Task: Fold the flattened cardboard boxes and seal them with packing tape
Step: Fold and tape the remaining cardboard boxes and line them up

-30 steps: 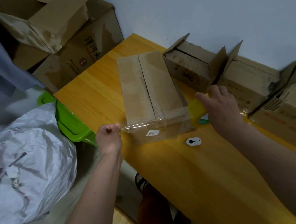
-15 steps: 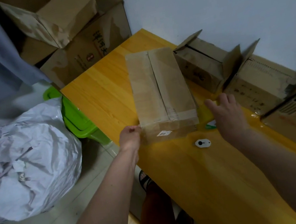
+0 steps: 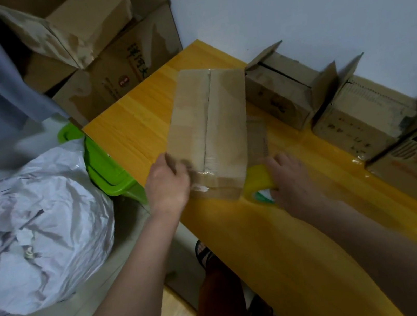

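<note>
On the yellow table [image 3: 283,241], a folded cardboard box [image 3: 210,127] looks nearly sealed: the left hand [image 3: 168,186] presses tape onto its near corner, the right hand [image 3: 292,185] grips a yellow tape dispenser [image 3: 258,180], more open boxes [image 3: 358,112] wait

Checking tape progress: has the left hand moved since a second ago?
Yes. The left hand came in from off the table edge onto the box's near-left corner.
</note>
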Demonstrator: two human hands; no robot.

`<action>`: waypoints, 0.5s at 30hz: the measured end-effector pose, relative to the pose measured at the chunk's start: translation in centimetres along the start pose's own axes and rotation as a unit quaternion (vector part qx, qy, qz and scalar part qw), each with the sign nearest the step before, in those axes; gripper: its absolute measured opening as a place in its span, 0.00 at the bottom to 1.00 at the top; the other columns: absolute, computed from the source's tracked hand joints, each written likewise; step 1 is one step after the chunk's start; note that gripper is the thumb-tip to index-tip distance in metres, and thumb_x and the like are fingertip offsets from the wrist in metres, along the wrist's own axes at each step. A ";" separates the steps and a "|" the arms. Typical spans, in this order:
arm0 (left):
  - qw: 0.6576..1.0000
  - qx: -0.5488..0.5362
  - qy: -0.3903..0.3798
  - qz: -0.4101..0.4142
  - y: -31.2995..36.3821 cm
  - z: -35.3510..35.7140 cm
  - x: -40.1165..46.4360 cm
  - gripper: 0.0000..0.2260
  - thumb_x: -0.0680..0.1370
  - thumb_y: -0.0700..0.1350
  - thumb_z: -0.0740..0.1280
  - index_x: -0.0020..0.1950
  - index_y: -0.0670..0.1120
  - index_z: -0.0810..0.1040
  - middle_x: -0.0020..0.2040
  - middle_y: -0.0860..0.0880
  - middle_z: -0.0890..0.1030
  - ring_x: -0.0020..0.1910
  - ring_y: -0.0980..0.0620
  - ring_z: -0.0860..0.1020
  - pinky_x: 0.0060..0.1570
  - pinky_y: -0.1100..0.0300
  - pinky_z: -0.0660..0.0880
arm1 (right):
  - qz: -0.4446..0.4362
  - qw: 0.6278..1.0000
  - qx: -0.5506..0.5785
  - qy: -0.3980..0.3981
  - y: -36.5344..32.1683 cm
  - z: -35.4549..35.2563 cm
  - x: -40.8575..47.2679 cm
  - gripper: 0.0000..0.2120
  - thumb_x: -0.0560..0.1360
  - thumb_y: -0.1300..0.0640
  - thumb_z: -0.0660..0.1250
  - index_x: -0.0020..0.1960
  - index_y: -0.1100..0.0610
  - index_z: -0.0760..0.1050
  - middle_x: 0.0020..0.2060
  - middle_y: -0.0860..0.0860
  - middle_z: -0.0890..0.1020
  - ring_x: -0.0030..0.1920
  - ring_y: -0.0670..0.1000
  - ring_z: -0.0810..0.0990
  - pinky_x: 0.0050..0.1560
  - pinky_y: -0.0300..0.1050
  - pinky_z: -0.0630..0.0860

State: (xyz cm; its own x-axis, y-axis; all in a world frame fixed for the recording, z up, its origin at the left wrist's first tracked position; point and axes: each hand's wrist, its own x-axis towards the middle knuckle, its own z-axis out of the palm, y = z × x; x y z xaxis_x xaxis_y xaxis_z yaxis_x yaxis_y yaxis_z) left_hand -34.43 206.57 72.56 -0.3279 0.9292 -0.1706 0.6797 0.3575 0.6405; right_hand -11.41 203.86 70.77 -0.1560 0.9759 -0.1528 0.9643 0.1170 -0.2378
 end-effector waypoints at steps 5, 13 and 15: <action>0.965 0.250 -0.073 -0.039 0.3 0.1 0.7 0.55 0.68 0.77 0.55 0.78 0.38 0.44 0.78 0.38 0.48 0.76 0.37 0.48 0.74 0.42 0.49 | -0.092 0.980 0.153 -0.093 -2.6 1.1 -0.6 0.32 0.70 0.50 0.72 0.71 0.50 0.64 0.56 0.54 0.68 0.57 0.54 0.67 0.51 0.46 0.64; 0.914 0.380 -0.097 0.099 0.2 2.7 -2.6 0.52 0.68 0.76 0.37 0.77 0.37 0.38 0.77 0.34 0.37 0.76 0.37 0.36 0.76 0.45 0.38 | -0.079 0.938 0.318 -0.115 -2.3 0.7 -0.3 0.23 0.72 0.56 0.73 0.66 0.58 0.73 0.55 0.54 0.76 0.56 0.53 0.75 0.56 0.50 0.73; 0.911 0.387 -0.095 0.107 -0.2 2.6 -2.1 0.50 0.71 0.75 0.39 0.78 0.37 0.38 0.77 0.34 0.37 0.76 0.37 0.36 0.76 0.45 0.40 | -0.012 0.917 0.395 -0.051 -0.8 1.0 0.2 0.16 0.75 0.57 0.69 0.62 0.60 0.76 0.53 0.53 0.78 0.55 0.55 0.78 0.54 0.48 0.73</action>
State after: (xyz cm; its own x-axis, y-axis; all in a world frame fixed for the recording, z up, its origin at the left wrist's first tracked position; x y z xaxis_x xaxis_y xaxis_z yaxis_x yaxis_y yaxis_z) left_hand -32.20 204.79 70.87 -0.0646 0.9582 -0.2786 0.9978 0.0576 -0.0332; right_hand -12.43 203.77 70.01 -0.2332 0.9479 -0.2171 0.5105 -0.0706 -0.8570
